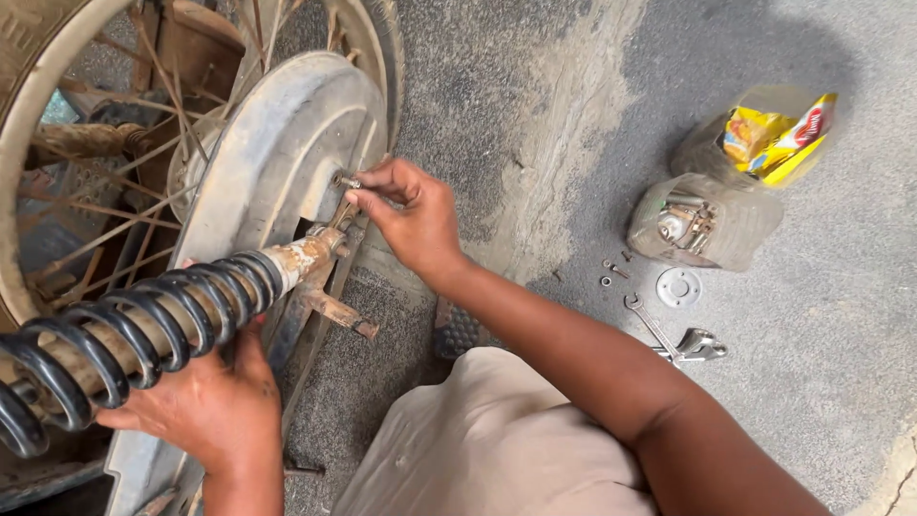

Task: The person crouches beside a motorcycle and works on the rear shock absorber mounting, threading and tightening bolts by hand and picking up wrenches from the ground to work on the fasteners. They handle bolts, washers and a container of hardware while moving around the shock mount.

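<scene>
Grey concrete floor (812,382), spanners (673,339) well apart. Right hand (415,220) pinching bolt (346,181) at fingertips against mudguard (277,153); left hand (205,406) wrapped under black shock absorber spring (143,330).

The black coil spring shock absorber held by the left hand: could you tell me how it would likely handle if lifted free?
The shock absorber would probably feel heavy for its size, given its thick steel coils. It should stay stiff rather than flop. Its rusty lower end looks gritty, so the left hand is unlikely to slip; laid down, its round body might roll.
</scene>
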